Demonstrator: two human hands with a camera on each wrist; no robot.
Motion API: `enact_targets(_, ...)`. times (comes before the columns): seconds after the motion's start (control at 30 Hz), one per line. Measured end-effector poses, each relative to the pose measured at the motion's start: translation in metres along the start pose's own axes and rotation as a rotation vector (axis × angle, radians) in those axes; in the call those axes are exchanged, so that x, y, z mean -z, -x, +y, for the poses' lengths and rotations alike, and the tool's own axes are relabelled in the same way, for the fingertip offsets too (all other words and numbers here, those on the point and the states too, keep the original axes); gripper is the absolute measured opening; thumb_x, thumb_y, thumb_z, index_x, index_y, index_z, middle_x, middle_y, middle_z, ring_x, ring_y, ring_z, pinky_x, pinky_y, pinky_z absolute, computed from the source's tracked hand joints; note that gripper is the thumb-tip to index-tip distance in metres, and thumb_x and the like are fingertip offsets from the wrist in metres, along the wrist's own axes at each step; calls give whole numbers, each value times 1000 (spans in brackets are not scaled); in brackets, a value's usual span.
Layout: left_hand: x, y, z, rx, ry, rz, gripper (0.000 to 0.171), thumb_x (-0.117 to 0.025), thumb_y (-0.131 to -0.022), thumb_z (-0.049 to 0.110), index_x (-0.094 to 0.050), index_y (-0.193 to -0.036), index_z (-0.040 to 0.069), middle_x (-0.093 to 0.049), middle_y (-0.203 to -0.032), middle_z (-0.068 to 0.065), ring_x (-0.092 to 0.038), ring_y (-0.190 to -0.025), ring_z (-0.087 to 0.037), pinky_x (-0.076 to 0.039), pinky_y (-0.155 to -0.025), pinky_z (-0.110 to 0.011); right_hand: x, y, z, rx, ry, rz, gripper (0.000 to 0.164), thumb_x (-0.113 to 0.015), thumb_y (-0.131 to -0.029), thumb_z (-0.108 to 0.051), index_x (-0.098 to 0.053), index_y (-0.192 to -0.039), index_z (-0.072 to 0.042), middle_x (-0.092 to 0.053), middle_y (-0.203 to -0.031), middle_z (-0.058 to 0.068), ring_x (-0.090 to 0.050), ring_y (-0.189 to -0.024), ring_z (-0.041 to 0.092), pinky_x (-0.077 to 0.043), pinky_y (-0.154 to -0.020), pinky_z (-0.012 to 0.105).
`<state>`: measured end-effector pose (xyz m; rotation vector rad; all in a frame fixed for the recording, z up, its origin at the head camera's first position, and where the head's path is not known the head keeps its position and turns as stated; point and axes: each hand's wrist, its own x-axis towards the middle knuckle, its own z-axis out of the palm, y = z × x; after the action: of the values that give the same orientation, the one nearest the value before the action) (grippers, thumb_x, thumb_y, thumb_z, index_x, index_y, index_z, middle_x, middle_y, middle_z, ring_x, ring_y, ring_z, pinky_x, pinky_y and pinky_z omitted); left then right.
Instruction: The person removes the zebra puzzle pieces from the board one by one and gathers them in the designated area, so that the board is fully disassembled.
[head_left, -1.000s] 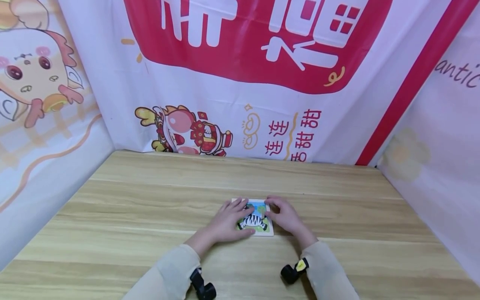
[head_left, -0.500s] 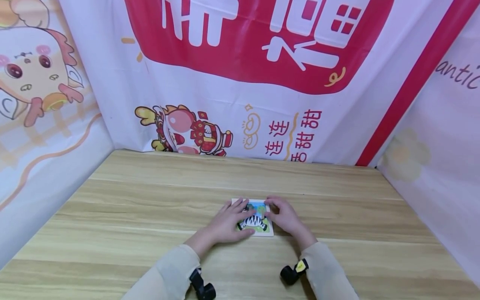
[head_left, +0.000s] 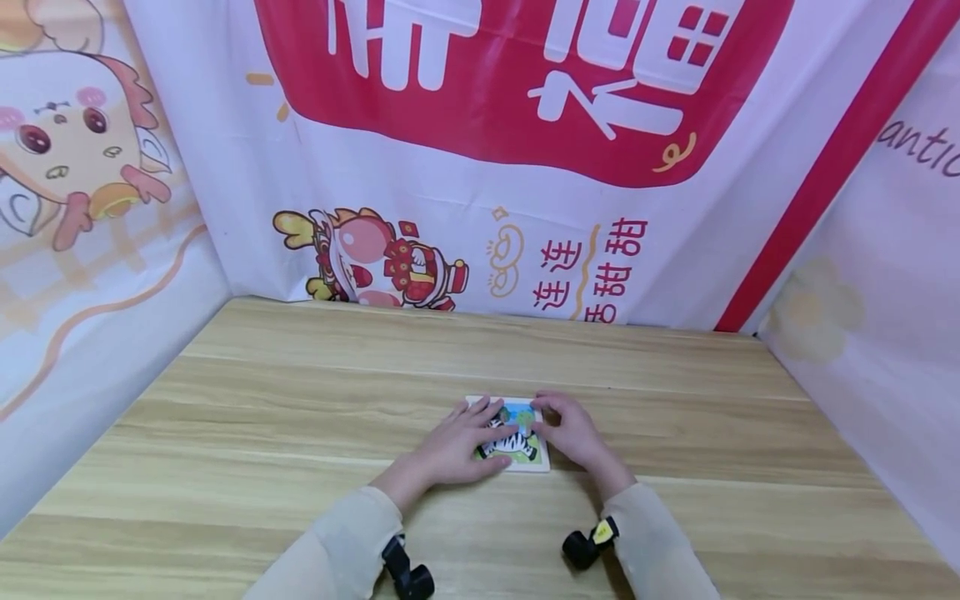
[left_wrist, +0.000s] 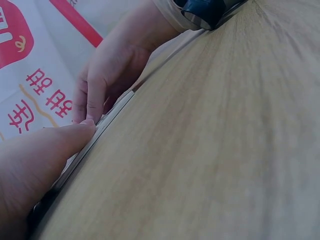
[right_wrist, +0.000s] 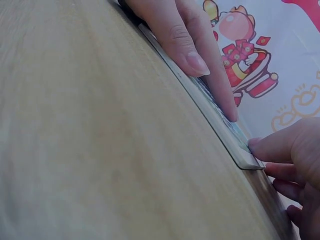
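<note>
A small square zebra puzzle board [head_left: 532,462] with a pale border lies flat on the wooden table. Across its left part rests my left hand [head_left: 456,450], fingers spread and straight, with the index finger over the zebra and the thumb along the near edge. My right hand [head_left: 572,432] grips the board's right side. In the right wrist view, the right thumb [right_wrist: 272,146] sits on top of the rim while the other fingers curl beside the edge. The left wrist view shows the board's thin edge [left_wrist: 117,107] low on the table. The left palm hides part of the picture.
Wood-grain table [head_left: 300,400] surrounds the board. A printed cloth [head_left: 420,175] hangs behind it, and more cloth panels [head_left: 862,333] close off both sides. Each sleeve carries a black wrist camera [head_left: 579,550].
My left index finger has slid slightly to the right across the zebra picture. The right hand keeps its place at the board's right edge. The head view has shifted a little.
</note>
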<state>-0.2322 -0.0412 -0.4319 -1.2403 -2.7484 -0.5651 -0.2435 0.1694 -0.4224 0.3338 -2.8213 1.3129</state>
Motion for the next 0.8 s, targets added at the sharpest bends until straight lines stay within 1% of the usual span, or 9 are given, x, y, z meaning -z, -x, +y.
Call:
enact_targets(0.17,0,-2,0,-2,14,-14,50,-39,-85,52,-41,-129,27,-21,-140,-8,-12,-127,-28,-9,-100,-48,2,-1,-1,-27,7,7,27,-64,-76,-7,-60,-102,-8,-48,-121,10,-38,-114,29,-26,-95,45)
enact_targets(0.33,1,-1,-1,7,32,-27,51,-39,-85,52,-40,-129,28,-19,-140,-7,-10,-128,-26,-8,-100,-46,2,-1,-2,-31,13,6,26,-64,-76,-8,-60,-102,-8,-48,-121,10,-38,-114,29,-26,-95,45)
enact_targets(0.47,2,-1,-1,5,40,-21,50,-41,-85,51,-41,-129,27,-20,-140,-7,-11,-127,-27,-8,-100,-46,1,-1,-3,-37,16,3,26,-64,-76,-9,-60,-102,-8,-48,-121,10,-38,-114,29,-26,-95,45)
enact_targets(0.63,2,-2,-2,-3,51,-8,50,-43,-84,50,-43,-128,25,-22,-140,-7,-12,-127,-28,-8,-100,-48,1,-2,-4,-66,12,3,26,-64,-76,-10,-60,-102,-10,-47,-122,8,-36,-115,28,-26,-95,45)
enact_targets(0.8,2,-2,-3,-10,60,-1,52,-43,-83,52,-44,-127,25,-23,-139,-7,-13,-127,-28,-9,-99,-48,2,-2,-4,-71,20,6,27,-65,-76,-11,-59,-103,-9,-47,-122,8,-36,-116,28,-26,-95,45)
